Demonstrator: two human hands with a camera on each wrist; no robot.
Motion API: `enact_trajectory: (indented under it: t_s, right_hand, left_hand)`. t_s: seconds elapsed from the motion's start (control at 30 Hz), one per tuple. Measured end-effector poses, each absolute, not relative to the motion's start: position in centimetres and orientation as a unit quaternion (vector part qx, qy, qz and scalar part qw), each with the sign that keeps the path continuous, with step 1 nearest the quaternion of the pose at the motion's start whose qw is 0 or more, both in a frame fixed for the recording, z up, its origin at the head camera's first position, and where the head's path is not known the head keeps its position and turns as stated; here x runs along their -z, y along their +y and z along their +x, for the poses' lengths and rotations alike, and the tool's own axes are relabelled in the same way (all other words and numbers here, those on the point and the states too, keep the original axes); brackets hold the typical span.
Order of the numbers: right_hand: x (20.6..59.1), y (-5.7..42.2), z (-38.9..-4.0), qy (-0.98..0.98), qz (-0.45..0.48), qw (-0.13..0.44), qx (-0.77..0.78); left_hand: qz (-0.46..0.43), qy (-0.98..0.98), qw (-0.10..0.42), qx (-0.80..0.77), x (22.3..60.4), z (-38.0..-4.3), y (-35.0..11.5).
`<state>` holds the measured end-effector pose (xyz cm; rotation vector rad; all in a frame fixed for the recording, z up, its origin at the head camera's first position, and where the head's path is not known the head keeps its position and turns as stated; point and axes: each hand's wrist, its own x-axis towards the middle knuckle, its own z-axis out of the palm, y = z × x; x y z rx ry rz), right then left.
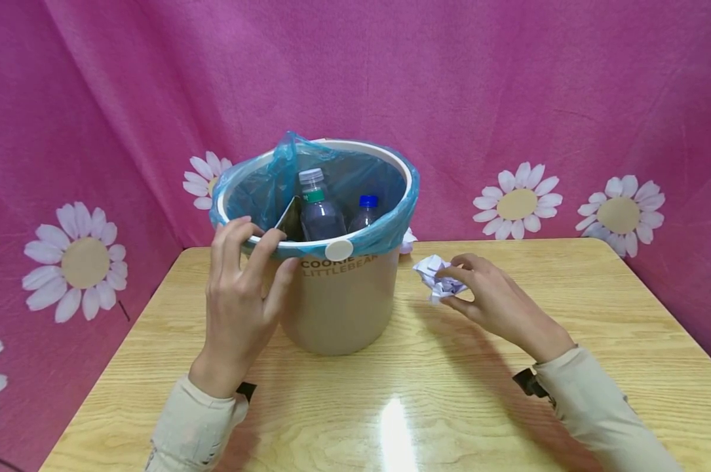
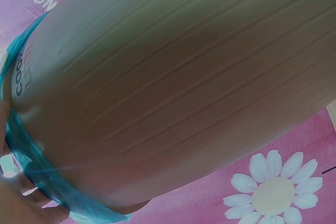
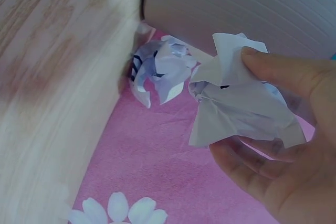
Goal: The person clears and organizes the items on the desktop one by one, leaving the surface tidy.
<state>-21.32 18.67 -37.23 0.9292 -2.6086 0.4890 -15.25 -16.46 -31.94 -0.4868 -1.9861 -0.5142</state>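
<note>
A beige trash bin [image 1: 337, 308] lined with a blue plastic bag [image 1: 411, 203] stands on the wooden table. My left hand [image 1: 243, 282] grips its near left rim, fingers bent over the edge and thumb on the outer side. Inside are a bottle with a clear cap [image 1: 322, 216], a bottle with a blue cap [image 1: 367, 213] and a dark flat piece with a pale edge [image 1: 290, 219]. To the right of the bin, my right hand [image 1: 491, 298] pinches a crumpled sheet of white paper [image 3: 241, 103] between thumb and fingers.
A second crumpled paper ball [image 3: 160, 69] lies behind the bin, near the table's back edge; the head view shows only part of it. Pink cloth [image 1: 449, 98] with white daisies hangs around the table [image 1: 461, 406].
</note>
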Motion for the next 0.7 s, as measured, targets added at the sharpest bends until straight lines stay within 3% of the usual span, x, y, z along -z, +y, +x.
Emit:
enact_trajectory:
  t_s: [0.7]
  right_hand:
    - [35.3, 18.9, -20.0, -0.899, 0.332, 0.225, -0.18]
  left_hand:
    - [-0.203, -0.82, 0.492, 0.21, 31.9, -15.2, -16.5]
